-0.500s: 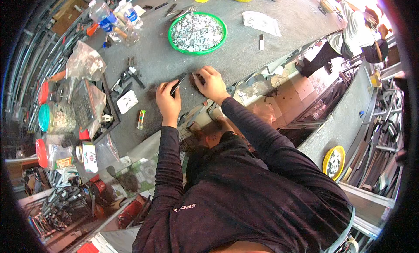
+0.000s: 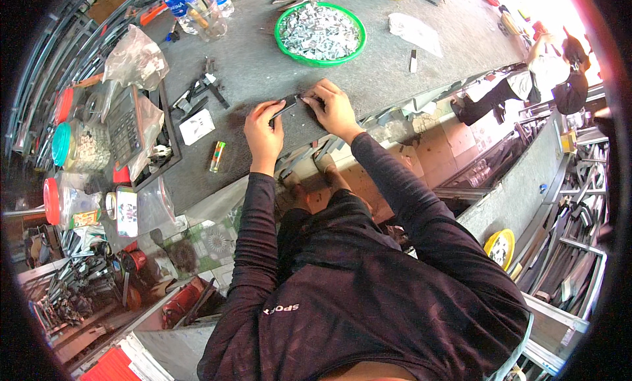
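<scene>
The left hand (image 2: pixel 263 127) and the right hand (image 2: pixel 336 108) are both pinching a short dark metal strip (image 2: pixel 288 106), one at each end, close to the near edge of the grey workbench (image 2: pixel 263 58). The strip's long axis is running from hand to hand, slightly tilted, its right end farther from that edge; the green bowl (image 2: pixel 320 33) of small metal parts is lying beyond it.

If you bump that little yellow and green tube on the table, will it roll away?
Probably. The small tube looks round and lies on its side on the flat grey table, so a nudge could roll it. It seems light, and nothing touches it to stop it.
</scene>
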The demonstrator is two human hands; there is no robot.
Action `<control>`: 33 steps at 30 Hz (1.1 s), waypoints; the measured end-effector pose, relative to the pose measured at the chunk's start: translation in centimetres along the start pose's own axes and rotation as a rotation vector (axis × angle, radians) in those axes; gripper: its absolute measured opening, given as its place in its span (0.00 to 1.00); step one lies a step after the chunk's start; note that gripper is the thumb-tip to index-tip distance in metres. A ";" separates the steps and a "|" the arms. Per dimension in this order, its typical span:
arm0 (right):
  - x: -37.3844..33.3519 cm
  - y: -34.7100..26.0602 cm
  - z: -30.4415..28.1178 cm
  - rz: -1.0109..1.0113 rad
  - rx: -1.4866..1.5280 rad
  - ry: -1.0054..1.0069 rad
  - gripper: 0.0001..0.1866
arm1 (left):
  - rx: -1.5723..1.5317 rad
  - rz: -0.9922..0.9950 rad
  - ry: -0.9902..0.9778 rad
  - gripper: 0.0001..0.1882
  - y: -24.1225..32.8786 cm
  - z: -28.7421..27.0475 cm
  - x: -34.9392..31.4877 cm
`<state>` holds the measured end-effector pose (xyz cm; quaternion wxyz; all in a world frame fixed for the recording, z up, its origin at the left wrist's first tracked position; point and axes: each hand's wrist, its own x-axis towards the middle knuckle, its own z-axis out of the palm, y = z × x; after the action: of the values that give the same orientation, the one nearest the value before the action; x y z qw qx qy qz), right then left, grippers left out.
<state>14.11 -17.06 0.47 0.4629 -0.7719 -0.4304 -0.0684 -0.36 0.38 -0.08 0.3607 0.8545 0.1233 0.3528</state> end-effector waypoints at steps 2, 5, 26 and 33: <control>0.0 0.0 0.1 -0.002 -0.004 0.012 0.08 | 0.033 0.039 0.012 0.19 -0.2 0.1 -0.2; 0.2 0.0 0.1 0.113 0.039 -0.019 0.07 | 0.094 0.069 0.010 0.18 -0.3 0.1 -0.3; 0.3 -1.4 1.9 0.176 0.194 0.176 0.05 | -0.001 0.016 0.084 0.15 1.2 -0.1 0.5; 0.4 -1.4 2.1 0.106 0.129 0.155 0.05 | -0.015 0.051 0.106 0.14 0.9 0.0 0.4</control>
<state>12.76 -14.94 0.43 0.5467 -0.7544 -0.3554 -0.0753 -0.09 -0.10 0.76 0.3509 0.8348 0.1177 0.4077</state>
